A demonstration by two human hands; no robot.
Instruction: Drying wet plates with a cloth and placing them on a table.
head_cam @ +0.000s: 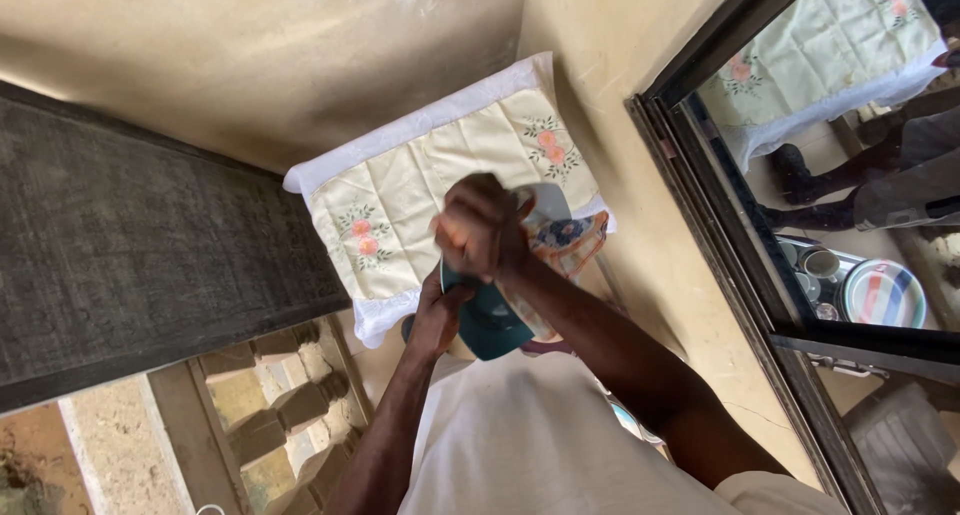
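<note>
So my right hand (480, 225) is balled up tight around a patterned cloth (565, 240) while my left hand (438, 320) grips the teal container (495, 325) from below, both right over the cream floral pillow (400, 200), mirror (830, 155) off to the side.

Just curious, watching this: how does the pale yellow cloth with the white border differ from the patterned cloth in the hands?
The pale yellow floral cloth with a white border lies spread flat; the orange-and-blue patterned cloth is bunched in the right hand. The yellow one looks larger and paler, the patterned one brighter. The left hand touches a teal object. Both are printed fabric.
</note>
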